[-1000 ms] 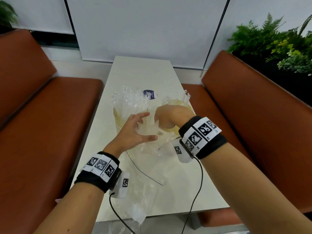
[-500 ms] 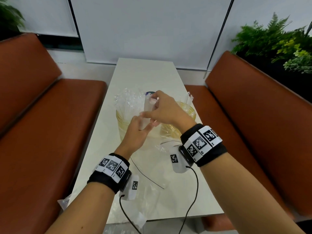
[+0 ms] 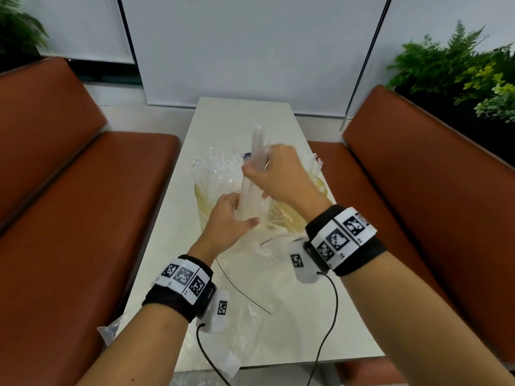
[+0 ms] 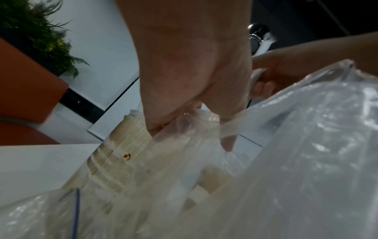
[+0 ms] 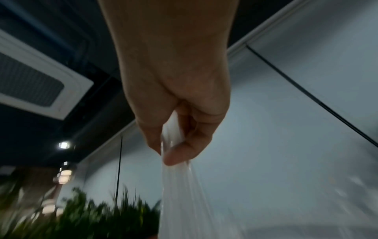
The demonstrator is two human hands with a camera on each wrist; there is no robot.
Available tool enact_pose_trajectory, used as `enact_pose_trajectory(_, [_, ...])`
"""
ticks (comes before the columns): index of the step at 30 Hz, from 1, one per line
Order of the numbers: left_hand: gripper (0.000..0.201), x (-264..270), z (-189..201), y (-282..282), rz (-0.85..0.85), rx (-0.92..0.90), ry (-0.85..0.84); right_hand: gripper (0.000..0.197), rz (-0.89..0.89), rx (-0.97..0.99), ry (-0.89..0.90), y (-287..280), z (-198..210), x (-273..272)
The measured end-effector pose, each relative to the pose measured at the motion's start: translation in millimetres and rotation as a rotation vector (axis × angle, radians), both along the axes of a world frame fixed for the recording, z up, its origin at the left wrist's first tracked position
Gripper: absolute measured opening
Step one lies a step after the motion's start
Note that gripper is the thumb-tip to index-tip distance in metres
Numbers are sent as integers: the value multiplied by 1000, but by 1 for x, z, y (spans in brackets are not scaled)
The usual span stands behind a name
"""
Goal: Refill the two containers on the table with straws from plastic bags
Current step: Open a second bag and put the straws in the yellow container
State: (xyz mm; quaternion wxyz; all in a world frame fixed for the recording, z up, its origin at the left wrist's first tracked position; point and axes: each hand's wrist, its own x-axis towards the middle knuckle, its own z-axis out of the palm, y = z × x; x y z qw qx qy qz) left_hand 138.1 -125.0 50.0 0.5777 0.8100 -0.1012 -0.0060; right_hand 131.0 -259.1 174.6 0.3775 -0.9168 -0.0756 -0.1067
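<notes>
Over the middle of the white table [image 3: 245,118], my right hand [image 3: 259,174] grips a bundle of clear wrapped straws [image 3: 257,147] that stands nearly upright. In the right wrist view its thumb and fingers [image 5: 180,152] pinch the straws [image 5: 180,194]. Just below, my left hand [image 3: 239,215] holds the clear plastic bag [image 3: 250,263] around the bundle's lower end, fingers curled in the film [image 4: 196,122]. The left yellowish container [image 3: 202,203] is full of wrapped straws [image 3: 214,168]. The right container [image 3: 320,185] holds only a few.
Brown benches [image 3: 83,218] run along both sides of the table. Plants [image 3: 459,71] stand at the back right. A crumpled bag [image 3: 231,363] hangs over the near table edge, another [image 3: 108,330] at its left edge. Black wrist cables [image 3: 245,296] lie across the bag.
My right hand has risen out of the bag, drawing the bundle of straws upward. My left hand has closed on the bag below it.
</notes>
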Motion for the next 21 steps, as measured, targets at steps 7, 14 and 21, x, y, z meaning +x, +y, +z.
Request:
enact_pose_trajectory(7, [60,8,-7,9,23,20,39,24,-112,157,-350,-42,109,-2])
enact_pose_trajectory(14, [56,9,-9,10,49,3,54,33,-371,-148,-586,-107,129,26])
enact_pose_trajectory(21, [53,8,-7,9,71,51,-8,26,-443,-503,-329,-109,59,68])
